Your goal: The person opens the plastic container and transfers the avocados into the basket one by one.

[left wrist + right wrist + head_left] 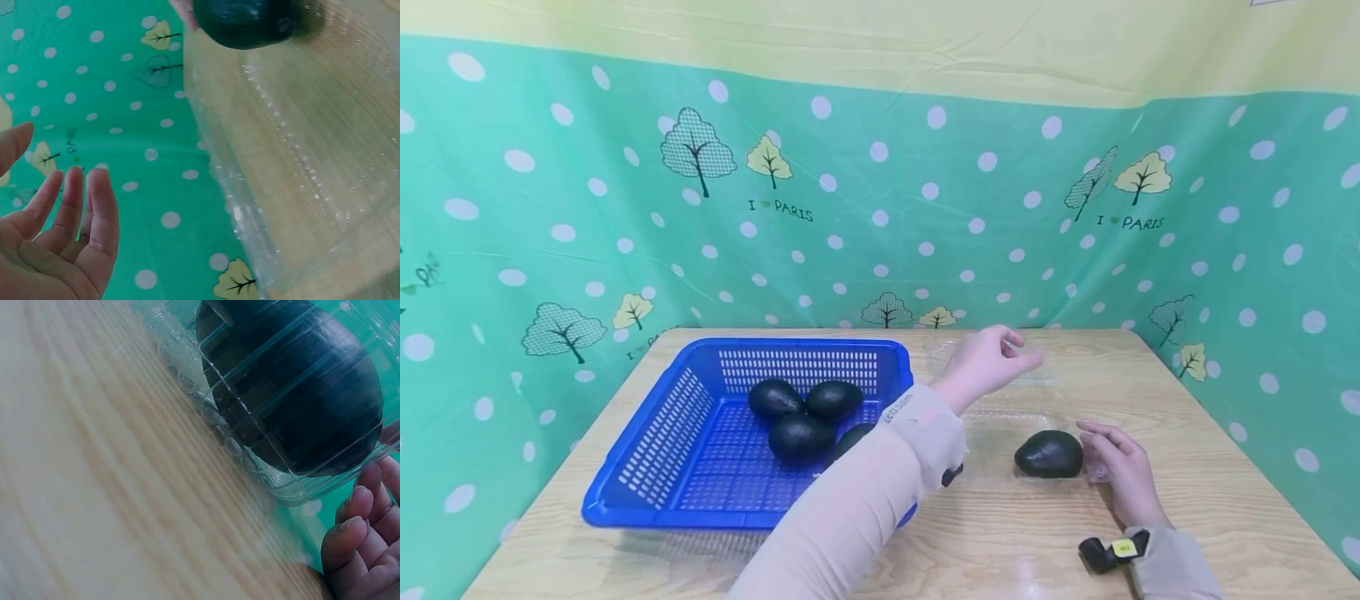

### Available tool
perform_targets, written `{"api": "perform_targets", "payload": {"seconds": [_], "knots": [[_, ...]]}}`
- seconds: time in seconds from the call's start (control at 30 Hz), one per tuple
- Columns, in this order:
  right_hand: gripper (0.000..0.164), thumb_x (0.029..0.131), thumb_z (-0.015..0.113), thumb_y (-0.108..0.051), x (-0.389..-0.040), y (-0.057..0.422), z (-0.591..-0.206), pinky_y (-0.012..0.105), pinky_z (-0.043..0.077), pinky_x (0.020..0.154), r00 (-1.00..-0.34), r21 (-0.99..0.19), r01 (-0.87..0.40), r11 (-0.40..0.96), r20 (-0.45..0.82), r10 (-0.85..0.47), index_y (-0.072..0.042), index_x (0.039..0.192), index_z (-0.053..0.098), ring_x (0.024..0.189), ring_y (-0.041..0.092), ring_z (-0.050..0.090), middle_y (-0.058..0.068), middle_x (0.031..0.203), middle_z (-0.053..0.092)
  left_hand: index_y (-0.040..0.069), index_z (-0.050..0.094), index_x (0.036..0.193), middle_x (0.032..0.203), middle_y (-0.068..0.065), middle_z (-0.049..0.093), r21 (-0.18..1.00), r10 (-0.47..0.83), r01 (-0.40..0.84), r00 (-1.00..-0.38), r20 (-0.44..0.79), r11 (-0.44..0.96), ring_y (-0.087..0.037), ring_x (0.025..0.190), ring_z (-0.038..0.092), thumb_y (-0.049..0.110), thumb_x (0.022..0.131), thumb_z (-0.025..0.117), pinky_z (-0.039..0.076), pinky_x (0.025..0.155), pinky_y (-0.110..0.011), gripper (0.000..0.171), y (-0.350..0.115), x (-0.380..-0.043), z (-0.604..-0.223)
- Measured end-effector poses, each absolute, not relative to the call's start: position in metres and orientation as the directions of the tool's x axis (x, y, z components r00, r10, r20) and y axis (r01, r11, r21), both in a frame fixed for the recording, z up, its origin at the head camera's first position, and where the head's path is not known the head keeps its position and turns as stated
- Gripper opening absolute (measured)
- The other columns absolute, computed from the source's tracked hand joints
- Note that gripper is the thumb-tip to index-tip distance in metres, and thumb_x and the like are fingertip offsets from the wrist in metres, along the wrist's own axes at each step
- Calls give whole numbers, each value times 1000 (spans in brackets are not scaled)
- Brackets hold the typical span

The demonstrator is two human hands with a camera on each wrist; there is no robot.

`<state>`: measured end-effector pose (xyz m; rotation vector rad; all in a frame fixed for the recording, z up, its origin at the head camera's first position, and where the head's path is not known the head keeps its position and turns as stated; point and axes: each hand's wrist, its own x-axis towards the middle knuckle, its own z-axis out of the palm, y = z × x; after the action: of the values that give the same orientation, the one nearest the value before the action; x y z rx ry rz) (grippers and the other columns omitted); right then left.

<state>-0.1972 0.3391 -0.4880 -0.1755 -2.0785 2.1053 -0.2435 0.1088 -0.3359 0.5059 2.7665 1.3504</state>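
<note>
One dark green avocado [1049, 454] lies in a clear plastic clamshell container [1000, 479] on the right of the table. My right hand [1122, 471] grips the container's right edge, beside the avocado. In the right wrist view, curled fingers [359, 531] meet the rim, and the avocado [294, 387] shows through the clear wall. My left hand [988, 362] hovers above the container's raised or folded-back lid [1037, 371] at the rear. Its fingers are loosely bent and hold nothing in the left wrist view, apart from the container [281, 156].
A blue plastic basket [655, 450] stands on the left of the wooden table [1195, 425]. Several avocados [801, 439] lie in it, one partly hidden by my left sleeve [857, 500]. A green dotted curtain [880, 183] hangs behind the table and along its sides.
</note>
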Motion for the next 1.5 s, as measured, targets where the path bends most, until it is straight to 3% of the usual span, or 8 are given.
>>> {"api": "perform_targets", "payload": {"seconds": [0.33, 0.83, 1.1, 1.5], "knots": [[19, 98, 61, -16, -197, 341, -489, 19, 44, 49, -979, -998, -62, -30, 55, 194, -32, 98, 72, 56, 3, 49, -10, 67, 56, 17, 64, 122, 106, 1, 71, 714, 383, 313, -921, 68, 626, -10, 90, 64, 46, 86, 74, 52, 72, -23, 48, 123, -234, -351], [21, 99, 59, -13, -197, 339, -490, 18, 42, 48, -984, -992, -91, -84, 77, 161, -28, 99, 73, 53, 2, 47, -10, 64, 54, 20, 63, 123, 113, 4, 70, 657, 389, 341, -918, 78, 672, -9, 100, 64, 46, 84, 72, 51, 84, -23, 48, 144, -230, -374], [22, 98, 59, -13, -197, 340, -490, 18, 44, 48, -981, -994, -82, -71, 67, 183, -30, 95, 73, 54, 2, 48, -10, 66, 56, 22, 61, 132, 124, 7, 68, 466, 415, 411, -904, 99, 784, -9, 112, 63, 51, 81, 75, 48, 90, -17, 60, 153, -231, -387], [19, 99, 59, -17, -199, 340, -487, 20, 45, 52, -980, -999, -30, -30, 23, 196, -32, 99, 72, 58, 5, 50, -9, 67, 56, 18, 57, 137, 128, 6, 66, 387, 488, 453, -873, 7, 804, -7, 115, 63, 61, 75, 77, 48, 92, -15, 78, 155, -230, -403]]}}
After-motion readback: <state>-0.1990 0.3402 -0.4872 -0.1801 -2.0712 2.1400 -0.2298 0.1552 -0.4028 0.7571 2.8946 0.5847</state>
